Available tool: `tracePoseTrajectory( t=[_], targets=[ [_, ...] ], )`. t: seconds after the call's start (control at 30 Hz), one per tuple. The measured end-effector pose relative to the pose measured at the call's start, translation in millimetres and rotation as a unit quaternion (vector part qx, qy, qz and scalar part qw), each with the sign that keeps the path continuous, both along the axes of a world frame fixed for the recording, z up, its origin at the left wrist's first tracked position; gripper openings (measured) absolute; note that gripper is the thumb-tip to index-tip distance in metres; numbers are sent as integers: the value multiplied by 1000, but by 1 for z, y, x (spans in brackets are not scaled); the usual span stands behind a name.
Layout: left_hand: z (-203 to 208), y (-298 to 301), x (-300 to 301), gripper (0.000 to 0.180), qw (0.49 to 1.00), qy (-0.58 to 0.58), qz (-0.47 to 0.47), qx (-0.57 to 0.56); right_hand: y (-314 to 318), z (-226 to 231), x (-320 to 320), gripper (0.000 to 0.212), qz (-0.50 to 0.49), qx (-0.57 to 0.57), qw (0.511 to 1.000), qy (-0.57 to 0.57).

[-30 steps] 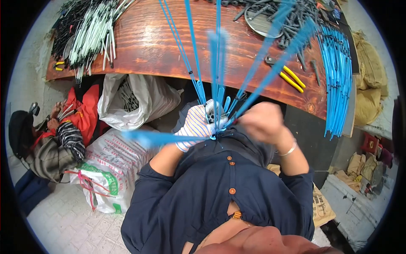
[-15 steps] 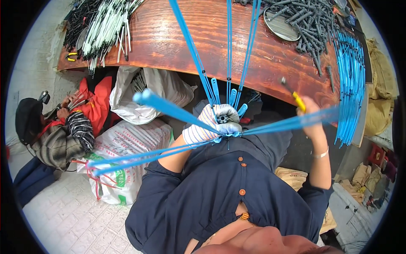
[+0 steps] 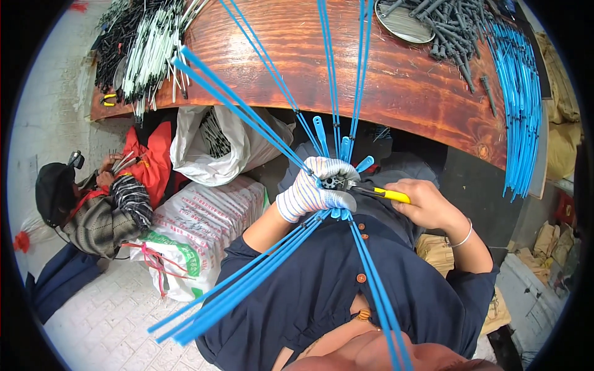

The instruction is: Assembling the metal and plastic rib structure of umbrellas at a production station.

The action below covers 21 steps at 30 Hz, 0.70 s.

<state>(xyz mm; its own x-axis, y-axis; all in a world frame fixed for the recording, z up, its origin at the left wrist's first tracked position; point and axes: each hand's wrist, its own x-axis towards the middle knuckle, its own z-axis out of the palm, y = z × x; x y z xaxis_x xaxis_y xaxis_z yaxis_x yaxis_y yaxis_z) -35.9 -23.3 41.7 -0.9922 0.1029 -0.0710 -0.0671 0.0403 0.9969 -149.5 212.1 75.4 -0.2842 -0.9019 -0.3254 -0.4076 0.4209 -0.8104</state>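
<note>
My left hand point(image 3: 309, 191), in a white striped knit glove, is closed around a round black hub point(image 3: 333, 183) in front of my lap. Long blue rods point(image 3: 232, 294) fan out from it in several directions, with short flat blue pieces point(image 3: 320, 133) among them. Bare and with a bracelet at its wrist, my right hand point(image 3: 426, 204) grips yellow-handled pliers point(image 3: 391, 195). Their metal jaws reach the right side of the hub, at a thin wire. Gloved fingers hide part of the hub.
The reddish wooden table point(image 3: 278, 55) bears a pile of white and black rods point(image 3: 151, 55), grey tubular parts point(image 3: 448, 37), a round metal dish point(image 3: 405, 28) and a blue rod bundle point(image 3: 523, 111). White sacks point(image 3: 201, 210) stand left; beyond them another person point(image 3: 102, 204) sits holding thin rods.
My right hand has come down and left, bringing the pliers from beside the table edge to the hub. The blue rods have turned around with the hub; one group now points down.
</note>
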Motion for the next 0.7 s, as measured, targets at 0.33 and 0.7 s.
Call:
tracePoseTrajectory(
  t=[0.33, 0.7],
  targets=[
    [1, -2, -2, 56, 1000, 24, 15, 6, -6, 10, 3, 27, 32, 175, 981, 74],
    [-18, -1, -1, 65, 993, 85, 29, -76, 7, 24, 22, 41, -1, -58, 926, 373]
  ],
)
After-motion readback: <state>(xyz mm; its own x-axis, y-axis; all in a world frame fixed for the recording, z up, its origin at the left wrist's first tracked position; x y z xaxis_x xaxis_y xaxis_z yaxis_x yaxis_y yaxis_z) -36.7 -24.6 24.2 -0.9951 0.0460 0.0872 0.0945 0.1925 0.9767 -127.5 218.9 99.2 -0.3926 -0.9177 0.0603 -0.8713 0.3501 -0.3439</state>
